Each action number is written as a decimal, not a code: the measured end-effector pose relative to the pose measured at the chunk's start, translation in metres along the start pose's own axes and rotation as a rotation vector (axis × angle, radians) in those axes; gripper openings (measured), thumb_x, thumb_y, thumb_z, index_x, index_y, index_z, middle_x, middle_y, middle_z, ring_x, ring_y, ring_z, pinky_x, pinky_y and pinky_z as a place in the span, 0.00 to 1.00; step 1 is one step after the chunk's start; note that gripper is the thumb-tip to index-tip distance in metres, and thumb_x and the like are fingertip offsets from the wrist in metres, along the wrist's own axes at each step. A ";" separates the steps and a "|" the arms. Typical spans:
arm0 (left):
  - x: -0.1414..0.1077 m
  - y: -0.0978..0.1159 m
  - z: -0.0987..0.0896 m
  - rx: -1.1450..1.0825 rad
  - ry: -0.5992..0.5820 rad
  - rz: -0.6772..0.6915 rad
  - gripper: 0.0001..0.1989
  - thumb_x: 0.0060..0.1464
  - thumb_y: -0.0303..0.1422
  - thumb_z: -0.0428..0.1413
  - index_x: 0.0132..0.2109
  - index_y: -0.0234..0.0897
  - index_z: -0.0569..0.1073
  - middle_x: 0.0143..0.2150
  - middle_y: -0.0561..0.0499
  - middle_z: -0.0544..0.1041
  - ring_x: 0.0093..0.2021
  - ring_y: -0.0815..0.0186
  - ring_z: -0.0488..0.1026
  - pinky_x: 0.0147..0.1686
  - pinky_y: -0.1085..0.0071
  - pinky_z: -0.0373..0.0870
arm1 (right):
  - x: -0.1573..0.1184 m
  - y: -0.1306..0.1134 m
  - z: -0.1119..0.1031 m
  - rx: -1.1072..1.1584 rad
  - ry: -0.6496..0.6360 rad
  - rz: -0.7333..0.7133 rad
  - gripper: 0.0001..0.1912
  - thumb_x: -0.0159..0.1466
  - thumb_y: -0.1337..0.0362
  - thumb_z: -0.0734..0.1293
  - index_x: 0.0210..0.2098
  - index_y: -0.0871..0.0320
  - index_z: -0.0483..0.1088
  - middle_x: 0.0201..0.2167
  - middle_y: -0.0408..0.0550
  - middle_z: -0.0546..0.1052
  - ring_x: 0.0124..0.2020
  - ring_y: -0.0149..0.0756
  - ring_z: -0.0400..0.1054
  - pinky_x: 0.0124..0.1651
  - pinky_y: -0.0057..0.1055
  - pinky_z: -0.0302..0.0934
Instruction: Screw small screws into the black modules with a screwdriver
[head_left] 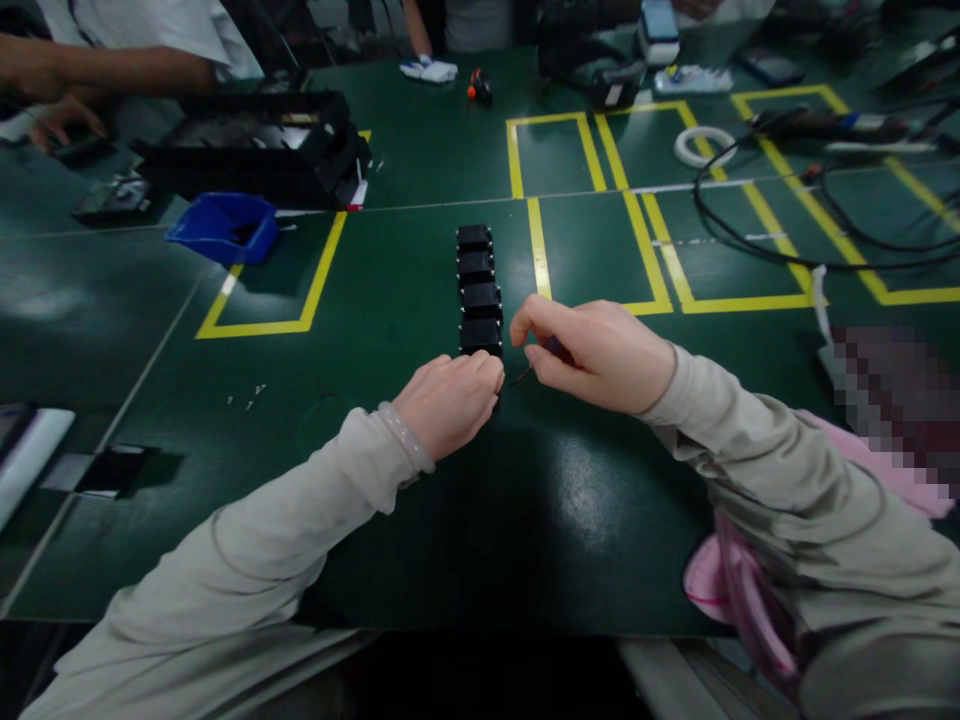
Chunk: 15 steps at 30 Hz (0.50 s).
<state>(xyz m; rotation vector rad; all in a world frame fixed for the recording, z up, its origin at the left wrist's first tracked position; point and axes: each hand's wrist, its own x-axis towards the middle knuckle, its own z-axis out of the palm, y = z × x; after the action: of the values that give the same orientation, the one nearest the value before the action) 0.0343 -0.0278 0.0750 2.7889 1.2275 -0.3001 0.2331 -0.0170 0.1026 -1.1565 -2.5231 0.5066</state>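
A row of several small black blocks (480, 297) with shiny metal bits on their sides runs away from me along the green table. My left hand (454, 398) is closed over the near end of the row, fingers down on a black block that they mostly hide. Just right of it, my right hand (596, 352) is curled in a pinch around a thin tool (523, 375). The slim dark shaft points down and left towards the held block; its handle is mostly inside my fist, so its kind is unclear.
A blue bin (229, 225) stands left, before black trays (255, 145). Tiny screw-like pieces (256, 391) lie nearer. Yellow tape (540, 245) marks the table; a black cable (720, 225) and white tape roll (705, 147) lie right. Another person's hand (67, 122) is at far left.
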 end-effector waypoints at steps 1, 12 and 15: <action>-0.001 -0.001 0.001 -0.024 0.014 0.001 0.03 0.61 0.29 0.51 0.42 0.36 0.66 0.40 0.49 0.73 0.38 0.61 0.75 0.35 0.66 0.66 | 0.000 0.000 0.000 0.001 0.001 0.001 0.11 0.64 0.65 0.57 0.43 0.58 0.65 0.23 0.40 0.67 0.22 0.29 0.57 0.30 0.27 0.46; -0.066 -0.034 0.006 -0.465 0.207 -0.173 0.06 0.65 0.34 0.47 0.43 0.37 0.64 0.39 0.50 0.71 0.38 0.66 0.71 0.39 0.69 0.67 | 0.000 0.007 0.004 0.068 0.057 -0.015 0.08 0.63 0.64 0.59 0.40 0.58 0.65 0.19 0.36 0.62 0.19 0.26 0.54 0.28 0.27 0.45; -0.106 -0.056 0.012 -0.442 0.283 -0.422 0.07 0.65 0.35 0.48 0.46 0.37 0.64 0.42 0.49 0.71 0.43 0.65 0.71 0.45 0.68 0.67 | 0.002 0.011 0.009 0.180 0.106 -0.066 0.06 0.62 0.66 0.60 0.39 0.58 0.65 0.21 0.36 0.65 0.20 0.25 0.57 0.28 0.25 0.49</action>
<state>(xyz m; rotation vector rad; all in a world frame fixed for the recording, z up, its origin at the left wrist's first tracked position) -0.0793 -0.0684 0.0857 2.2328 1.6955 0.3213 0.2355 -0.0104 0.0899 -1.0044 -2.3620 0.6244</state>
